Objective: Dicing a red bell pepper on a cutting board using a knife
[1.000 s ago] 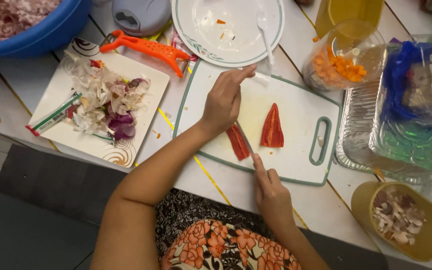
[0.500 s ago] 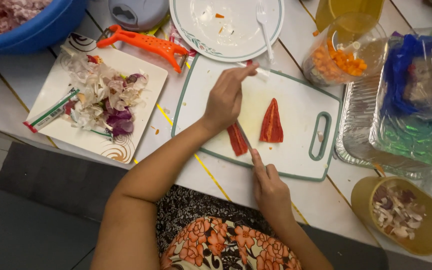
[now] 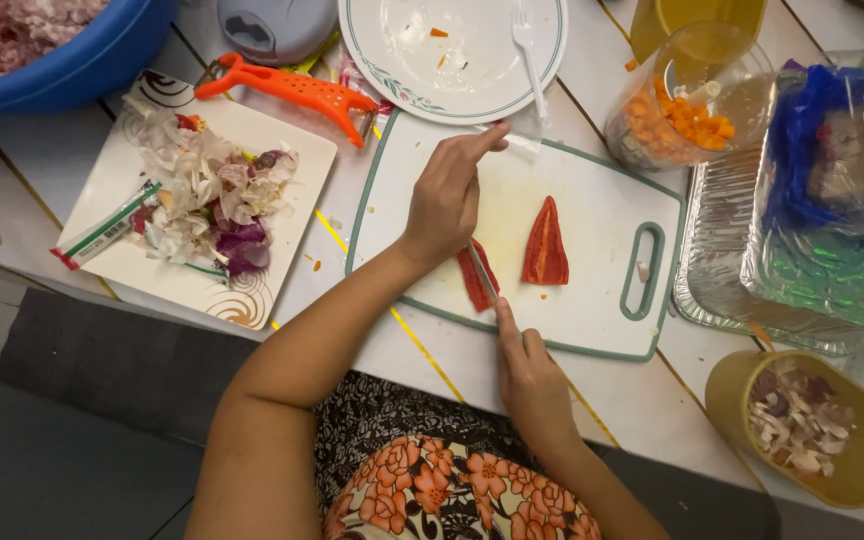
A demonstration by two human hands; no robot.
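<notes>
Slicing red pepper on a white cutting board (image 3: pixel 592 215) with a green rim and a handle slot at its right end. Left hand (image 3: pixel 444 200) laid over the near-left part of the board, fingers half curled, index finger stretched toward the far edge, steadying a narrow red pepper strip (image 3: pixel 475 278) that shows just below the wrist. Right hand (image 3: pixel 530 378) at the near edge of the board, closed round a knife (image 3: pixel 482 272), index finger along its back; thin blade set lengthwise against the strip, handle hidden inside the fist.

One wider pepper wedge (image 3: pixel 546 245) just right of the blade, uncut, pointed end facing far. Judging by that: one piece under the knife, one whole piece waiting, no finished pepper dice on the board.

Further right, a clear jug (image 3: pixel 697 100) holding diced orange vegetable, seemingly carrot, and a foil tray (image 3: pixel 722 250) with a blue-and-clear plastic bag in it. Near right, a yellow cup (image 3: pixel 802 425) of chopped onion bits. Far side, a white plate (image 3: pixel 452 50) with a clear plastic fork (image 3: pixel 530 55) and a few scraps. Left, a square plate (image 3: pixel 272 170) piled with onion skins, an orange peeler (image 3: pixel 287 88) beyond it, a blue basin (image 3: pixel 82 60) at the far-left corner.
</notes>
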